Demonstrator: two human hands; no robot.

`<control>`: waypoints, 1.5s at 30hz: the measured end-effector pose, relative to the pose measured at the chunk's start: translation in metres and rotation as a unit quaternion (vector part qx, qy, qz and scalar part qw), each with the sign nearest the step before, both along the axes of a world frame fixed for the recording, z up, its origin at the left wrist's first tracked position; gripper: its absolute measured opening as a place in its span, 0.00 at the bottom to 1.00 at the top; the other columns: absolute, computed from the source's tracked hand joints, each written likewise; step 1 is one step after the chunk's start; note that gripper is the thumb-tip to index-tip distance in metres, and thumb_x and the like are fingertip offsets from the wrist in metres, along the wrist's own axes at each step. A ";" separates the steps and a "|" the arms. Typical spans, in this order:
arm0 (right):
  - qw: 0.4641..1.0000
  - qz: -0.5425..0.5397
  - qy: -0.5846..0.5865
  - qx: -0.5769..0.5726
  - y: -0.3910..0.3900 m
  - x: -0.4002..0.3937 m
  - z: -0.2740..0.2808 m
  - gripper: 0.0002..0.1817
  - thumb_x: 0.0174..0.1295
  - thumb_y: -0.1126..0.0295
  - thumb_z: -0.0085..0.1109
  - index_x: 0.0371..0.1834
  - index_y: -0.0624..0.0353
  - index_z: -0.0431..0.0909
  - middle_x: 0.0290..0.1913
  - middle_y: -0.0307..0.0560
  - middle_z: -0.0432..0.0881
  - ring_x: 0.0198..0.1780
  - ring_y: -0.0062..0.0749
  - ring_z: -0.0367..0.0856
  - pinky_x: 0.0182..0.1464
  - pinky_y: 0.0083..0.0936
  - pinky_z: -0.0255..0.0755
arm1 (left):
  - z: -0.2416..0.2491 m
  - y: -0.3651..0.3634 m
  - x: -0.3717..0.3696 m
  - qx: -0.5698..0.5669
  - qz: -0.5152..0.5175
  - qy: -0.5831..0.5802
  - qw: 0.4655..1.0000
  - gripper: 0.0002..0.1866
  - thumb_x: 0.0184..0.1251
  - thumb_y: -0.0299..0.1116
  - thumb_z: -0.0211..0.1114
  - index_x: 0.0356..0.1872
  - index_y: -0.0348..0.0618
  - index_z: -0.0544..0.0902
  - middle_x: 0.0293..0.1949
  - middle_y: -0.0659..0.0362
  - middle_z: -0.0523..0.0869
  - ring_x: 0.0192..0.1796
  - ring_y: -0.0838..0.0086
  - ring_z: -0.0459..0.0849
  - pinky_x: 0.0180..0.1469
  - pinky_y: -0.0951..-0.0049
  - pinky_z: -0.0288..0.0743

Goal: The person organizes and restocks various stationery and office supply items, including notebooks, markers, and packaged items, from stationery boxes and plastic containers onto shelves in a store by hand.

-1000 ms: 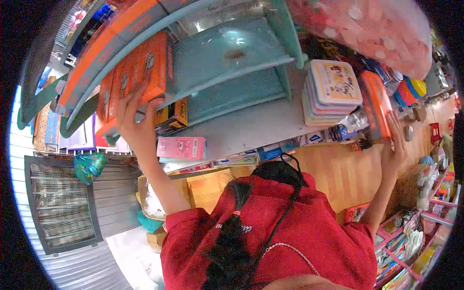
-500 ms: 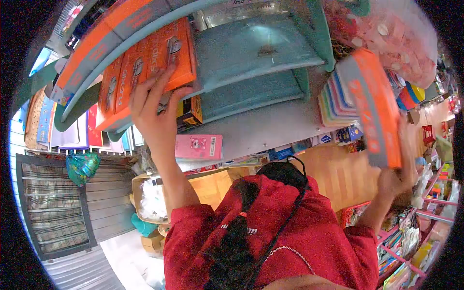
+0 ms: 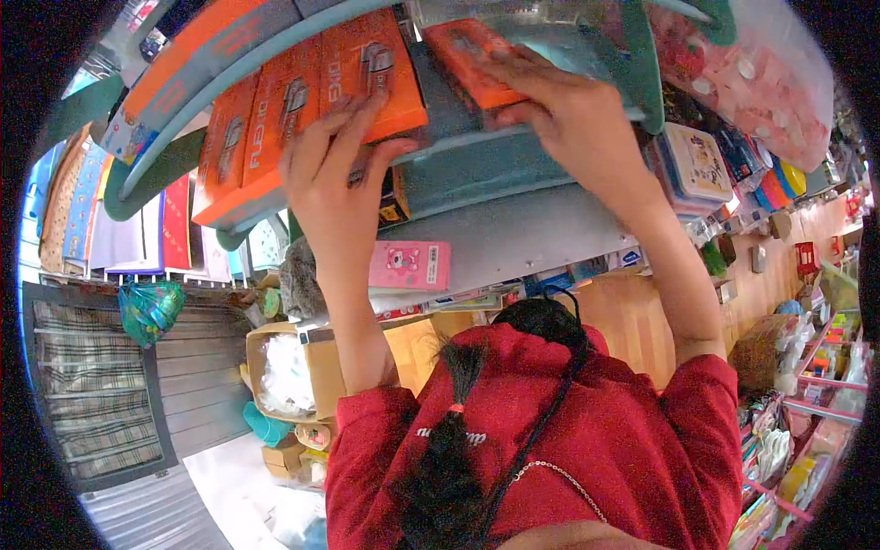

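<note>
Several orange boxes stand side by side on the upper teal shelf; the rightmost one in the row (image 3: 371, 78) has a pen picture on its face. My left hand (image 3: 339, 165) rests on the lower front of this row, fingers spread over the boxes. Just to the right, a separate orange box (image 3: 472, 64) sits tilted on the shelf (image 3: 440, 137). My right hand (image 3: 577, 115) is on it, fingers over its top and thumb at its lower edge. A narrow gap lies between this box and the row.
Below the shelf lies a pink box with a bear picture (image 3: 417, 265). A stack of plastic cases (image 3: 694, 170) stands at the right, under a bag of pink items (image 3: 752, 82). At lower left is an open carton (image 3: 323, 376) with white contents.
My right hand has brought the orange box from the right onto the shelf, beside the row. My left hand has shifted slightly right and stays on the row.
</note>
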State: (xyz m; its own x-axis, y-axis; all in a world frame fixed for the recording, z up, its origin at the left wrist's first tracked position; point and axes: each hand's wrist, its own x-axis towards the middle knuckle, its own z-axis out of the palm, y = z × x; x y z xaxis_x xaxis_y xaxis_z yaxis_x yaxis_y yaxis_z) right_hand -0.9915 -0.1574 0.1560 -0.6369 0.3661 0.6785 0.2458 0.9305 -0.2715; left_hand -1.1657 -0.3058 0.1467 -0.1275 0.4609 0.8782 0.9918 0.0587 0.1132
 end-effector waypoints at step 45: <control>0.933 -0.330 -0.022 -0.145 0.058 0.346 -0.097 0.21 0.61 0.69 0.58 0.59 0.59 0.73 0.54 0.51 0.79 0.53 0.36 0.78 0.56 0.31 0.70 | 0.000 0.031 0.044 -0.099 0.052 0.120 0.987 0.14 0.62 0.38 0.63 0.48 0.48 0.83 0.50 0.63 0.84 0.57 0.65 0.76 0.62 0.59 0.61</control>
